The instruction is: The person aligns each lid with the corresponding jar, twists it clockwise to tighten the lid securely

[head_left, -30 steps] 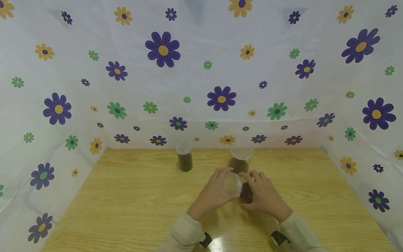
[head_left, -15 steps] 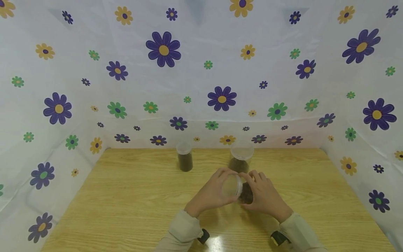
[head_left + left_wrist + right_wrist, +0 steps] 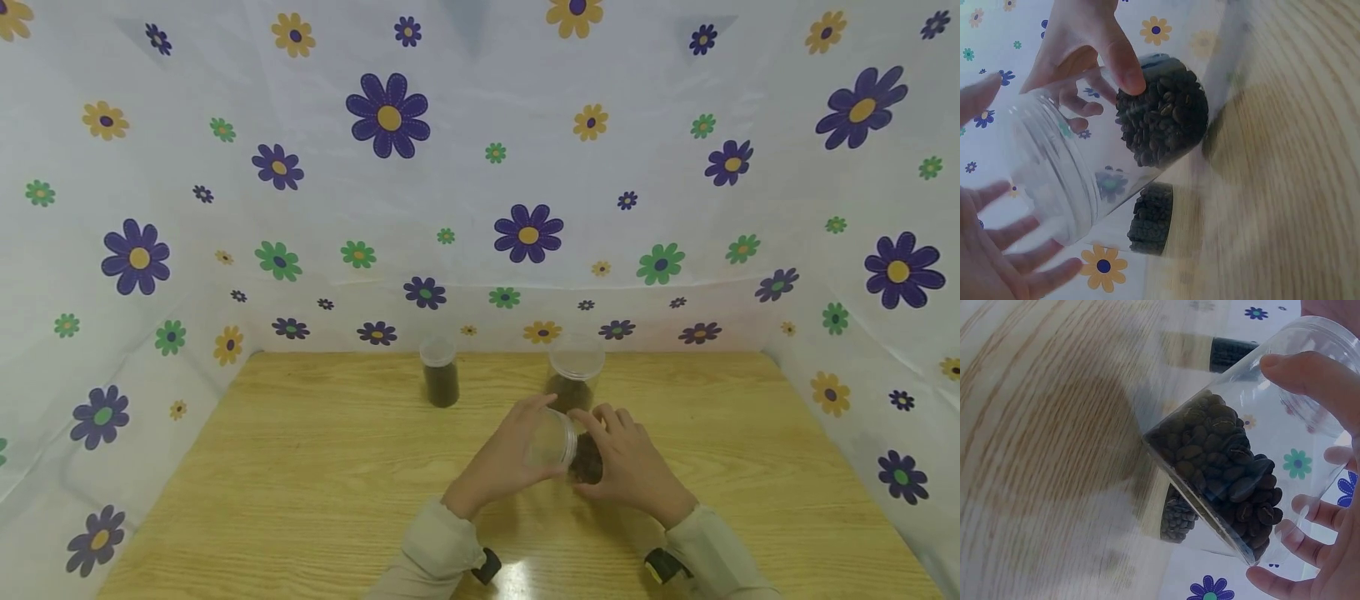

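Note:
A clear screw-top jar partly filled with dark coffee beans is tipped over, its lid end toward the left. My right hand grips the jar's body, thumb on one side and fingers on the other, as the right wrist view shows. Around the clear lid curve the fingers and thumb of my left hand. In the left wrist view its fingertips lie close along the lid's rim; how firmly they press cannot be seen. The lid sits on the jar's mouth.
Behind my hands stands a wide clear jar with dark contents, partly hidden. A narrower jar with dark contents stands left of it. The wooden table ends at a flower-patterned white cloth on its back and sides.
The fingers of my left hand drew in around the lid, then spread back a little, with a slight wrist turn. My right hand and the jar have stayed in place.

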Available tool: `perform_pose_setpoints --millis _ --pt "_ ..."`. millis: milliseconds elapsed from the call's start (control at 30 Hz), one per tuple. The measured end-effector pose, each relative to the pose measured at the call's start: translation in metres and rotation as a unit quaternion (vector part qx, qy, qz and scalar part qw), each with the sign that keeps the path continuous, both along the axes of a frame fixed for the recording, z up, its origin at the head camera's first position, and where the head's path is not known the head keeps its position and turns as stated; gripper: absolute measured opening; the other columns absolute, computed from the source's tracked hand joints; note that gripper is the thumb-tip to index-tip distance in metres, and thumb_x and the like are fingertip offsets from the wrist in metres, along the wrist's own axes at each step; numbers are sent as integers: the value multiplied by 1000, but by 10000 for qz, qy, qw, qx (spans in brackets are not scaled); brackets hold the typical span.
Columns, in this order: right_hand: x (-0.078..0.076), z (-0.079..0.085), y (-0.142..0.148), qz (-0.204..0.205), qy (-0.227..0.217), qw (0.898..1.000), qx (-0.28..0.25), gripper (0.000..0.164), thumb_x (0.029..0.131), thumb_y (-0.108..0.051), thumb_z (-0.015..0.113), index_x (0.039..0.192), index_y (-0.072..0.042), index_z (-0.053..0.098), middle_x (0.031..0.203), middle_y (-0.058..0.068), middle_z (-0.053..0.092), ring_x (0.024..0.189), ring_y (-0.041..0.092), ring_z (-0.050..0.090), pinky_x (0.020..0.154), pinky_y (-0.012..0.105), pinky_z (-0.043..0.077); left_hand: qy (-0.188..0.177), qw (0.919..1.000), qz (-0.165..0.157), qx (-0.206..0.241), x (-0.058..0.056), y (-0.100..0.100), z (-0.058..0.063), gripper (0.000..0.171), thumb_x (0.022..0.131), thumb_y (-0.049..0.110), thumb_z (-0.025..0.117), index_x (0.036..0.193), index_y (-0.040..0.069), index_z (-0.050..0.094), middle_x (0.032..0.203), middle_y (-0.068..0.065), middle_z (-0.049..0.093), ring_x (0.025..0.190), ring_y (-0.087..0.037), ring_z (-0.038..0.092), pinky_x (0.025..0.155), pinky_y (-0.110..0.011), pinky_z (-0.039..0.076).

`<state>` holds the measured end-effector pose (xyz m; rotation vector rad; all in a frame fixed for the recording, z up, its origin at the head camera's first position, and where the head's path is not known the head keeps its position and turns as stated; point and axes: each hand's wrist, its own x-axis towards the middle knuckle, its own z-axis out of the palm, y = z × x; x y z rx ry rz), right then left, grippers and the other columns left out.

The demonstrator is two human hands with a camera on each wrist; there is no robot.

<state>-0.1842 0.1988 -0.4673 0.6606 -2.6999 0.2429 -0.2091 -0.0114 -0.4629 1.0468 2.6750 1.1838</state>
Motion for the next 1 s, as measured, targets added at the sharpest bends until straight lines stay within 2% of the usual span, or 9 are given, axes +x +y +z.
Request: perform_pose_setpoints --millis 133,267,367,500,767,900,1000 --pt "0 0 0 37 6 10000 -25 98 48 -49 88 131 -17 46 102 4 48 86 20 46 61 29 40 -488 9981 379 9 3 1 -2 83 82 52 65 147 16 27 146 -7 36 126 -29 47 97 -48 46" --pt "-1 0 0 53 13 10000 -13 98 48 -48 88 130 -17 46 101 5 49 85 20 45 61 29 39 -756 9966 317 42 3 0 -2 81 81 50 67 146 18 30 142 -6 39 121 -28 51 92 -45 50" --pt "-1 0 0 74 69 9999 7 98 48 -48 88 130 -17 46 101 4 49 84 19 45 61 28 40 -692 9975 124 53 -1 -1 -1 81 79 43 72 145 19 31 142 -6 40 123 -27 49 95 -46 47" --pt "-2 -1 1 140 164 9998 -18 98 47 -48 88 130 -16 46 101 4 49 83 18 45 63 29 42 -429 9989 -152 53 -4 -3 -2 80 78 37 75 143 19 33 142 -6 39 126 -26 47 101 -47 43" --pt "-3 -3 2 184 194 9996 -79 99 47 -47 89 130 -16 46 101 4 49 84 18 45 66 31 44 -114 9992 -387 54 -7 -3 -2 81 75 25 78 142 21 33 141 -3 39 128 -24 44 103 -46 42" --pt "-3 -3 1 162 180 9997 -26 99 47 -48 89 130 -16 46 101 4 49 84 18 45 64 30 43 -91 9993 -370 -7 -6 -3 -2 86 75 27 78 145 22 29 148 -7 33 133 -28 39 105 -48 40" --pt "-3 -3 1 148 172 9997 1 99 47 -49 88 130 -16 46 100 4 49 84 18 45 63 29 42 -178 9997 -136 -2 -4 -2 -2 87 77 34 77 147 21 26 150 -8 30 134 -30 38 104 -50 40"
